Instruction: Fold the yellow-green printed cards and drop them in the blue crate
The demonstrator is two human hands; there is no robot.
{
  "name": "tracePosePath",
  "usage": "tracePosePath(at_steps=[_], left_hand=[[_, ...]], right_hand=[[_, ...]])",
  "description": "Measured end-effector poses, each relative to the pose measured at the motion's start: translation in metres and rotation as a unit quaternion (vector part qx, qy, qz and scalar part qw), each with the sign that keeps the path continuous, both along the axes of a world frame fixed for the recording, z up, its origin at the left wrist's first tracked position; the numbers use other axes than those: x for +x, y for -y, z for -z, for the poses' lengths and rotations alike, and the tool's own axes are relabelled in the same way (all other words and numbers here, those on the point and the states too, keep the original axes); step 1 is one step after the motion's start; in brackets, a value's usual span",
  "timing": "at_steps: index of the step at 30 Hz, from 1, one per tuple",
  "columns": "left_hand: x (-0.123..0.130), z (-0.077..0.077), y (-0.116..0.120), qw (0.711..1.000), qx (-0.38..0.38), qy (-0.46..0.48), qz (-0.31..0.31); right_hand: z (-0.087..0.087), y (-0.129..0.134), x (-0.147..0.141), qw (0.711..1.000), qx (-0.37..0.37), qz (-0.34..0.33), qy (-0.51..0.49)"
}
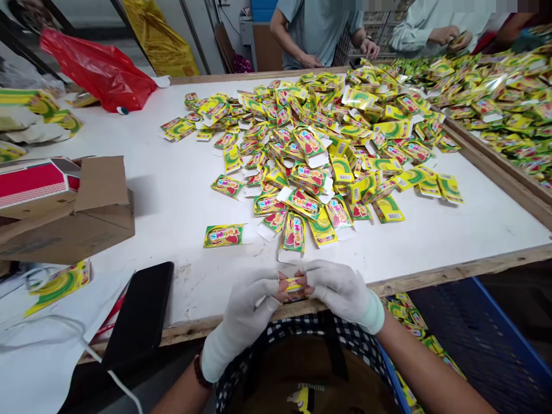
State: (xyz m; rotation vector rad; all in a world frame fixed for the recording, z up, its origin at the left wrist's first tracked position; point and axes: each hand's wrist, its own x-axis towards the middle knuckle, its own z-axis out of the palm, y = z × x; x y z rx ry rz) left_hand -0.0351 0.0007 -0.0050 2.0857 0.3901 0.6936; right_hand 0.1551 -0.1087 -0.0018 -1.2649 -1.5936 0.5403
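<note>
Both my hands wear white gloves with bare fingertips, and they meet at the table's near edge. Between them is a small yellow card box (295, 283), partly hidden by my fingers. My left hand (252, 305) pinches its left end, and my right hand (340, 290) grips the right end. Just beyond lies a big heap of flat printed boxes (306, 172) in yellow, green and red, several with white end flaps standing out. One single box (224, 236) lies apart to the left of the heap, its white flap extended.
A black phone (140, 310) and a white cable lie at the left, near an open cardboard carton (103, 201). A red plastic bag (99, 69) sits farther back. Beyond a wooden rail (495, 155) are many packets. A blue crate (487, 328) stands below right. Two people work opposite.
</note>
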Motion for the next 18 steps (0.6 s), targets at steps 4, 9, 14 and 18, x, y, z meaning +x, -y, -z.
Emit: tracePosePath(at_steps=[4,9,14,18], left_hand=[[-0.003,0.008,0.008,0.993,0.118,0.019,0.001],[0.005,0.007,0.010,0.997,0.071,0.004,-0.023],[0.010,0.005,0.007,1.000,-0.002,-0.005,-0.027],[0.013,0.008,0.007,0.998,-0.028,-0.031,-0.054]], right_hand=[[0.002,0.005,-0.003,0.999,0.031,-0.010,0.037],[0.008,0.010,-0.007,0.998,0.046,0.016,0.046],[0.021,0.016,-0.008,0.974,-0.086,0.032,-0.208],[0.020,0.015,-0.006,0.959,-0.108,0.075,-0.249]])
